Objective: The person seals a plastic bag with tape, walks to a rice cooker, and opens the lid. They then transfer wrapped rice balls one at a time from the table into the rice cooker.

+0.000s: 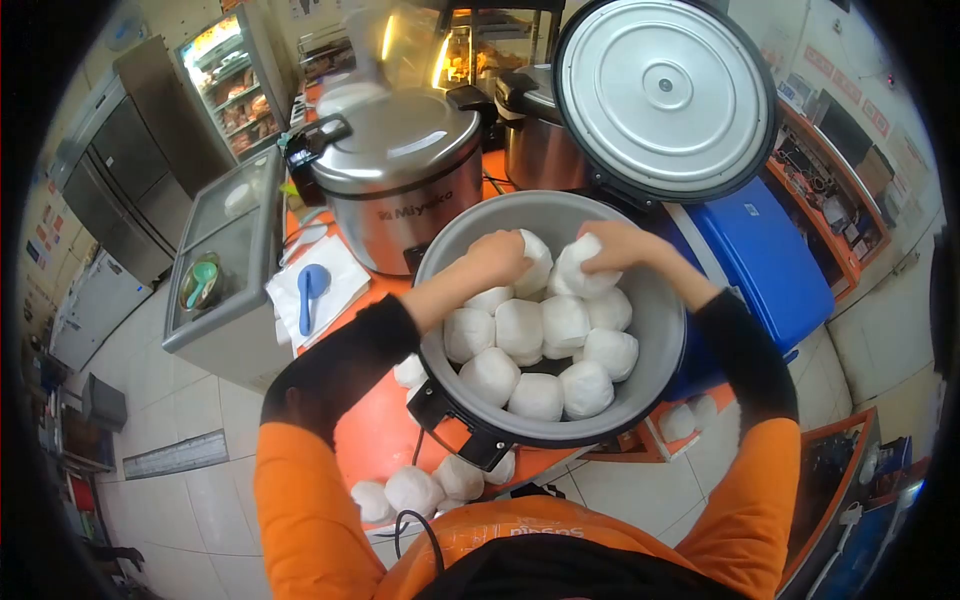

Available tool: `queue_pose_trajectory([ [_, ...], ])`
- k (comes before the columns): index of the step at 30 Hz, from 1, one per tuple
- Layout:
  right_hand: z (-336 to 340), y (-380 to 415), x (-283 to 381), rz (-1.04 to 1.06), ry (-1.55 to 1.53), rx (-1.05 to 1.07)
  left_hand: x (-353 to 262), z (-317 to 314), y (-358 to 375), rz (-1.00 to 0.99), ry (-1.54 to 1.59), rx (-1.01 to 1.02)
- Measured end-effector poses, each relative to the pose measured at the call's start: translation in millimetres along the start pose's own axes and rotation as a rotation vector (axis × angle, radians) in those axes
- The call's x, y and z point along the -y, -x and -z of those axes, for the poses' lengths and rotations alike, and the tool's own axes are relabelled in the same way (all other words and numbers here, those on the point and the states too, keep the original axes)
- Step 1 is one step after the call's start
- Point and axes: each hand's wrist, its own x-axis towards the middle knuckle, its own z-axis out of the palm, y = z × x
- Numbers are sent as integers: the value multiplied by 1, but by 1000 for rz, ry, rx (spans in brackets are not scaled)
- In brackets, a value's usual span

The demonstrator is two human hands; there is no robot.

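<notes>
Several round white wrapped bundles [519, 327] lie piled inside the large open cooker pot [655, 350]. At the pot's far side, my left hand [497, 259] has its fingers curled round a white bundle [534, 263]. To its right, my right hand [612, 247] grips another white bundle [583, 266] from above and the side. Both held bundles are over the back of the pile. The cooker's round silver lid [665, 85] stands raised behind the pot.
A closed Miyako cooker [400, 150] stands at the back left, another cooker [543, 140] beside it. A blue cooler box [760, 260] is at the right. More white bundles [413, 490] sit by the near edge. A blue rice scoop [312, 290] lies on white cloth.
</notes>
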Motion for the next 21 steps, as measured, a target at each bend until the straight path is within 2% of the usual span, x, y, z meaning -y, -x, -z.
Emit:
queue_pose_trajectory([
  [2, -15, -31, -12, 80, 357, 12, 3, -21, -24, 22, -71, -57],
  [5, -33, -42, -6, 41, 391, -143, 2, -34, -45, 43, -155, -81],
  [6, -36, -33, 0, 72, 448, -304, 1, -34, -46, 50, -176, -77],
  [9, -46, -38, -7, 63, 503, -343, -1, -40, -43, -16, -211, -67],
  [12, -46, -31, -16, 233, 468, -226, 1, -48, -45, -20, -183, -110],
  [15, -47, -22, -12, 116, 495, -256, 3, -46, -44, -85, -119, -152],
  [18, -44, -8, -5, -16, 389, -229, 1, -51, -48, -33, -66, -208],
  [21, -53, -25, -18, -28, 308, -234, 0, -52, -49, -34, -30, -293],
])
